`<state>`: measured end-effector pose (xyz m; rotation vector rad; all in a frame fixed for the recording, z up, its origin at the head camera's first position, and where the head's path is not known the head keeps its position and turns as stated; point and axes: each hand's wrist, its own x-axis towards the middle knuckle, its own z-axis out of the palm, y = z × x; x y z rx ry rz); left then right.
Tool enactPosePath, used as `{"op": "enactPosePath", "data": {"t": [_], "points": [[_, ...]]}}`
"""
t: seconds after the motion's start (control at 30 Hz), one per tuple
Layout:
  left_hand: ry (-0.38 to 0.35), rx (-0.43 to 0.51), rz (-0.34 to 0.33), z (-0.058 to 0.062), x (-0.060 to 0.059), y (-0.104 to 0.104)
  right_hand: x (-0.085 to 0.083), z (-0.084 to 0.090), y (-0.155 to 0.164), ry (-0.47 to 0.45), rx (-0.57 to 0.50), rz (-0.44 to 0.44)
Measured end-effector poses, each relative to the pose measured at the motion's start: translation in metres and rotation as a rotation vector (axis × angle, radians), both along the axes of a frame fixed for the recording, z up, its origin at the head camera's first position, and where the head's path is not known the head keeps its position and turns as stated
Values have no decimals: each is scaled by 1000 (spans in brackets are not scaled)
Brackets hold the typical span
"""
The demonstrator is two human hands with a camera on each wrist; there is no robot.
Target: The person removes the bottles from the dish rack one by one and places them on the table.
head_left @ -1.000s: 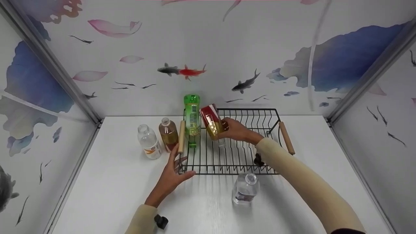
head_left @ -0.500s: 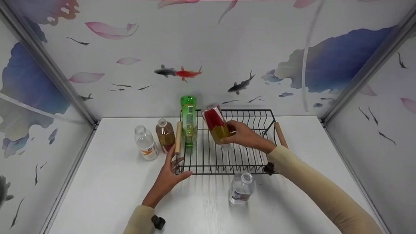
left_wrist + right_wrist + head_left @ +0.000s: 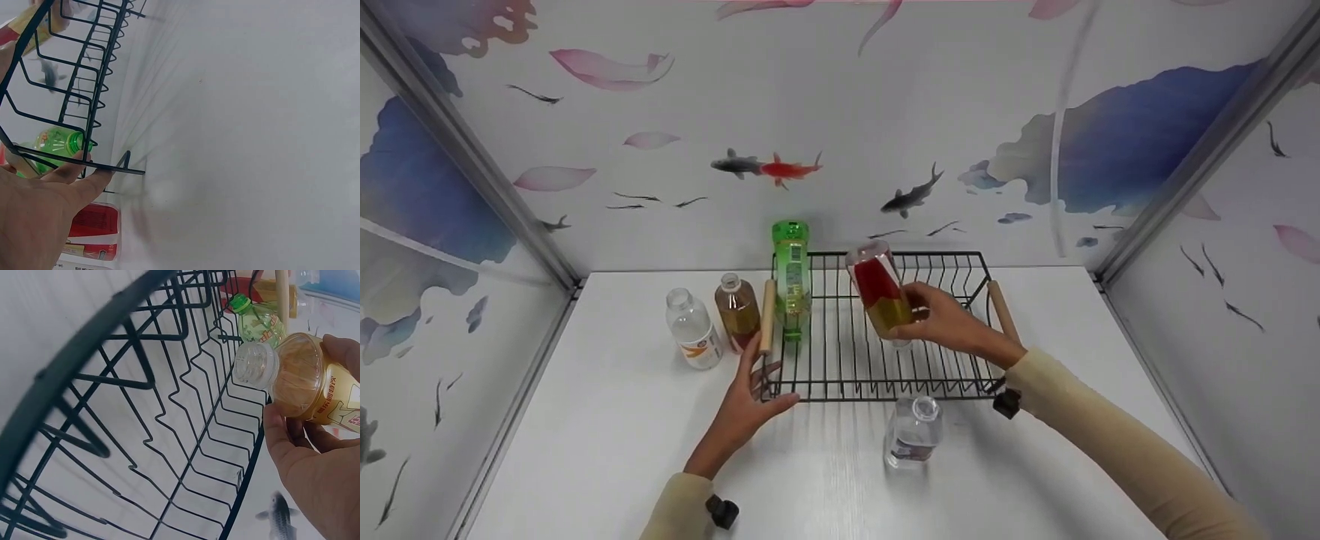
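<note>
My right hand grips a clear plastic bottle with a red and yellow label over the black wire dish rack. The bottle is tilted, base up, its uncapped neck pointing down. Beside the rack's left wooden handle, my left hand has thumb and forefinger spread around the front corner; its fingers touch the wires in the left wrist view. A green bottle stands neck down inside the rack, at its left end.
Left of the rack stand an amber-looking bottle and a clear bottle with an orange-marked label. Another clear bottle stands on the white table before the rack. A printed wall rises close behind.
My right hand has moved right and slightly toward me, carrying the bottle along over the rack. The left hand stays at the rack's corner. The view has shifted slightly.
</note>
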<state>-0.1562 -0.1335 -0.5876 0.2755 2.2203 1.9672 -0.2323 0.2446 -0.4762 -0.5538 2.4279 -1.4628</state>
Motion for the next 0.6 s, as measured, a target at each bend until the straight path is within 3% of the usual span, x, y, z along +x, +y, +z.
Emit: {"op": "enactPosePath", "data": {"t": [0.6], "points": [[-17, -4, 7, -1, -1, 0, 27, 13, 3, 48, 69, 18]]}}
